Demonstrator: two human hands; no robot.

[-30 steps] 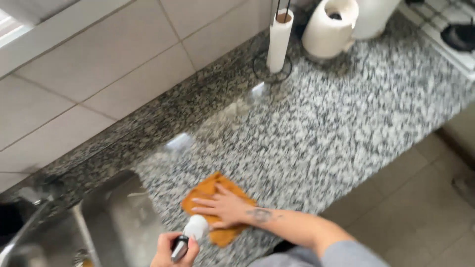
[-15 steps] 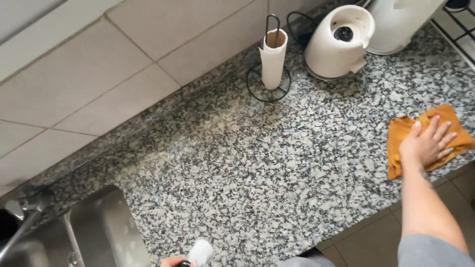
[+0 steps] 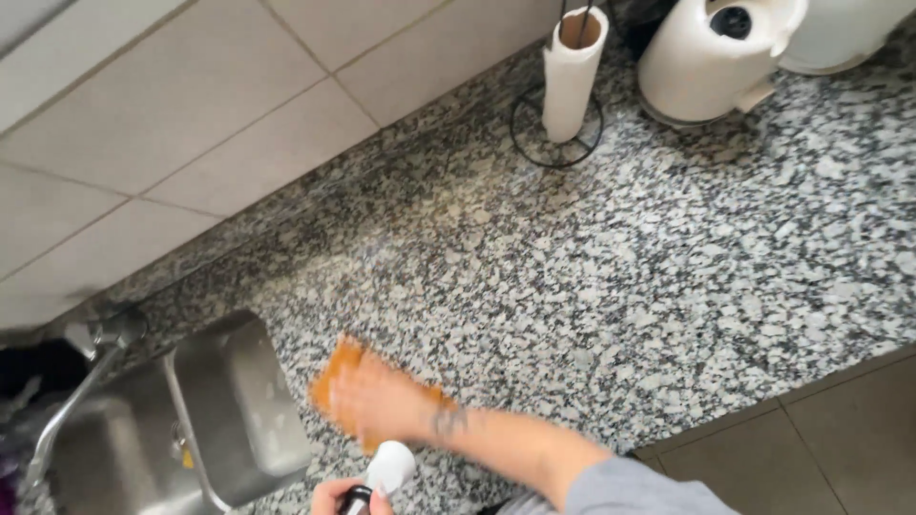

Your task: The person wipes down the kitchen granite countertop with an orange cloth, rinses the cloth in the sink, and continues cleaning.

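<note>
Orange cloth [image 3: 336,374], just one, lies on the speckled granite desk [image 3: 668,286] beside the single steel sink [image 3: 229,420]. One right hand [image 3: 382,405] presses flat on it, blurred, fingers spread. One left hand [image 3: 334,496] has fingers clamped around one white-capped bottle [image 3: 382,472]. One paper-towel roll [image 3: 571,72] and one white kettle [image 3: 711,57] stand far back.

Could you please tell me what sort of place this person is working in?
Most likely a home kitchen: a speckled granite countertop runs beside a steel sink with a tap, and a white electric kettle and a paper towel roll stand against the tiled wall.
</note>
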